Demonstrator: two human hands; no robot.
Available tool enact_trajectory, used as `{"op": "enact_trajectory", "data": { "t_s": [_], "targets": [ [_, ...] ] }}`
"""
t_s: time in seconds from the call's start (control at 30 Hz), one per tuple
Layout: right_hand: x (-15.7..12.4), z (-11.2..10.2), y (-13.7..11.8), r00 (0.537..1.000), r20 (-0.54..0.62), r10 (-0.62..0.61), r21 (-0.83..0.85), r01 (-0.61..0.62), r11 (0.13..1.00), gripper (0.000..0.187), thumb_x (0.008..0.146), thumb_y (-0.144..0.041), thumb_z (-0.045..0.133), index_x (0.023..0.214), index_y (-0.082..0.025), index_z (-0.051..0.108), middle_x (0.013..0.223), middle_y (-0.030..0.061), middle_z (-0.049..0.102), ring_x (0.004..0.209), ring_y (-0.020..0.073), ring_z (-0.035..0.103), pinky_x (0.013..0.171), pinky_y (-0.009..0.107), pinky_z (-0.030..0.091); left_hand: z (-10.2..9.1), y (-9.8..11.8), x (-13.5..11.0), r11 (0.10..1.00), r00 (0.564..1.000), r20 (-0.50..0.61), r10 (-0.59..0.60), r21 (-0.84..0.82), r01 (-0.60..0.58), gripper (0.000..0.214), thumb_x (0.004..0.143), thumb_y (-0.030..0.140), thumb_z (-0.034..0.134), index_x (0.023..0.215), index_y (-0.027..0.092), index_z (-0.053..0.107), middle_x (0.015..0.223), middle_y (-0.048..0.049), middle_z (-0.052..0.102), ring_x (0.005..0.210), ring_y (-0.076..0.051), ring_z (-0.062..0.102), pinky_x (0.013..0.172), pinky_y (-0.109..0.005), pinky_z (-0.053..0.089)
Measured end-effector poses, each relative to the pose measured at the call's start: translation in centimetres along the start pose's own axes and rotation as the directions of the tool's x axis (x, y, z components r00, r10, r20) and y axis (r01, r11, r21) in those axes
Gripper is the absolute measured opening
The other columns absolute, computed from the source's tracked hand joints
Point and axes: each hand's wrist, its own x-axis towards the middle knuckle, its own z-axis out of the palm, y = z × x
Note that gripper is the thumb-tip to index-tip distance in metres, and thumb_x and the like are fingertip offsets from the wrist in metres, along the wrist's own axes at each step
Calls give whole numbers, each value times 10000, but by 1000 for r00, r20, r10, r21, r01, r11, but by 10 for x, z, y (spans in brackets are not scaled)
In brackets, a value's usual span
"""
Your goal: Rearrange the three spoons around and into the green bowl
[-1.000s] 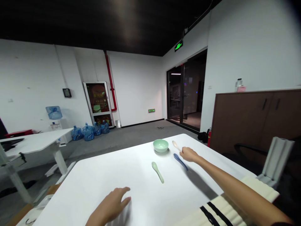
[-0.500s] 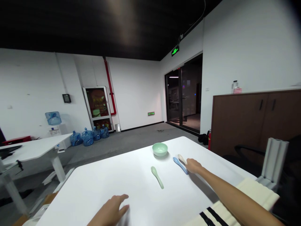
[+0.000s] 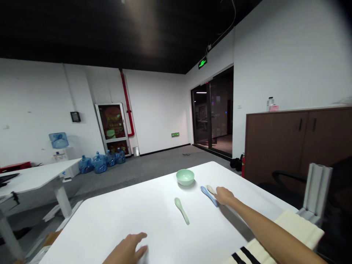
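My right hand is closed around the handle of a cream spoon, whose bowl end shows past the fingers. Close beside it on the left lies a blue spoon on the white table. A pale green spoon rests by itself nearer the middle. Behind the spoons stands a green bowl near the far edge; nothing shows inside it. At the near side, my left hand hovers low with thumb and index finger apart, holding nothing.
A cream cloth with black stripes lies under my right forearm, near a metal profile post. To the right are a black chair and a brown cabinet. Another white desk and blue water bottles are at the left.
The view has shifted slightly, so everything sits a little lower and further left. My right hand stays at the cream spoon; my left hand remains apart from the objects.
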Motion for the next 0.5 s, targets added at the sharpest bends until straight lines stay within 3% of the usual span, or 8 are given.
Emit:
{"op": "enact_trajectory", "data": {
  "t_s": [0.2,0.5],
  "targets": [
    [3,-11,-22,994,-3,-111,-58,111,992,290,829,-297,488,1002,-138,659,1094,164,672,964,268,649,693,299,438,1,-3,1,1000,1000,-11,-3,-11,2,552,829,561,453,1297,286,556,1280,-63,613,1177,-258,560,1025,-384,396],
    [11,11,-36,993,34,-110,-23,111,994,483,726,-136,566,1207,-162,546,1154,152,650,1017,278,638,717,305,444,-5,1,-4,1000,1000,-11,-8,5,8,545,835,547,450,1301,283,553,1281,-58,615,1182,-248,557,1029,-369,391]
  ]
}}
